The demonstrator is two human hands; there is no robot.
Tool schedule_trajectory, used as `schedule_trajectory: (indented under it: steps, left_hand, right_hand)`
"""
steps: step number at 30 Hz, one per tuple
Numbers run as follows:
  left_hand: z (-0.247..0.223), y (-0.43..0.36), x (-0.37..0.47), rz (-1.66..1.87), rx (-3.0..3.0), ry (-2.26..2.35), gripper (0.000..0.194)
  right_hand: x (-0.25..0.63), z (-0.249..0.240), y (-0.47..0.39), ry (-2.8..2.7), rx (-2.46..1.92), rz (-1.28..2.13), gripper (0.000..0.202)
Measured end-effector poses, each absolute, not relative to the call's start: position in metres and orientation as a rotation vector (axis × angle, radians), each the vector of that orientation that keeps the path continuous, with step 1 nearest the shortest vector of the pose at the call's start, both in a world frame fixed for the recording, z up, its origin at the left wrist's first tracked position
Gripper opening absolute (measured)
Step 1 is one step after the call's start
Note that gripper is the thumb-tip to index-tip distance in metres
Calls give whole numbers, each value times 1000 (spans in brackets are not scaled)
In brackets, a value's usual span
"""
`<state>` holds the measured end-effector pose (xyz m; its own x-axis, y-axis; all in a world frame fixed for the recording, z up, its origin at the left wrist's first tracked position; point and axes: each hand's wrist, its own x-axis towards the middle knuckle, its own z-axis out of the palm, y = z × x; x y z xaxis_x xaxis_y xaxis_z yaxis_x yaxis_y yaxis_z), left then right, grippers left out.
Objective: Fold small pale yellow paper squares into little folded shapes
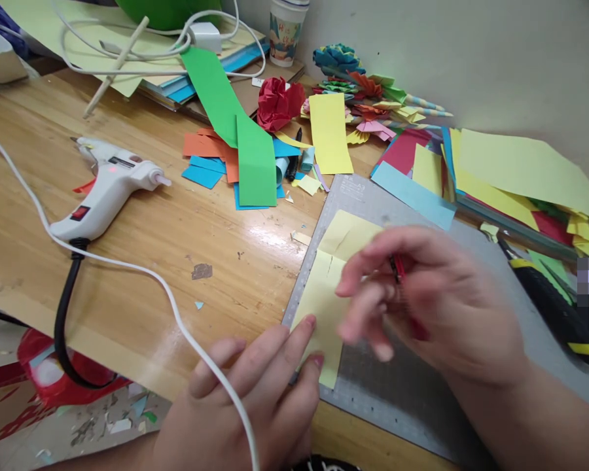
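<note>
A pale yellow paper strip [319, 301], creased across its upper part and marked with a short dark line, lies on the grey cutting mat [397, 405]. My left hand [255, 386] rests at its left edge, fingers stretched out, with the index fingertip and thumb on the paper. Above the strip's right side is my right hand [436, 301], blurred by motion, its fingers curled around a slim red-and-black tool [398, 268]. Most of that tool is hidden, so its kind does not show. The white cord [177, 314] passes over my left hand.
A white glue gun [110, 186] lies at left. Green paper strips [255, 163], a yellow strip [330, 134] and a red paper flower [279, 104] sit behind the mat. Folded paper flowers [341, 59] and a paper cup [287, 33] stand by the wall. A black-and-yellow tool [544, 301] lies right.
</note>
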<state>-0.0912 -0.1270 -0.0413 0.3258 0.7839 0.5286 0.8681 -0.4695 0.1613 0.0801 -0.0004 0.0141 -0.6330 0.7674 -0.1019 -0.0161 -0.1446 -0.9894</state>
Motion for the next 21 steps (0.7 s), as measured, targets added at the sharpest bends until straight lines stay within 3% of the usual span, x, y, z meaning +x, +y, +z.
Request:
schedule_trajectory:
  steps: [2,5,7,11,16,21]
  left_hand:
    - [-42,-127,-91,-837,-2441,-1533,21]
    - [-42,-127,-90,-826,-2450,-1538,21]
    - [-42,-126,-90,-829,-2432,-1543,20]
    - [-41,-126,-90,-817,-2422,-1553,19]
    - [-42,-127,-89,-830,-2415,-1547,19]
    - [-42,-126,-89,-842,-2410,-1540,19]
  right_hand:
    - [79,11,1,-1533,-718,2013,48]
    - [76,3,-1,-1545,-767,1963,23]
    - [73,-2,-6,-1668,-924,1784,28]
    - [69,-5,-14,-2043,-971,1382,16]
    - [69,-7,-12,-2170,-1004,1356,5]
    - [72,-6,-12,-2166,-989,1394,6]
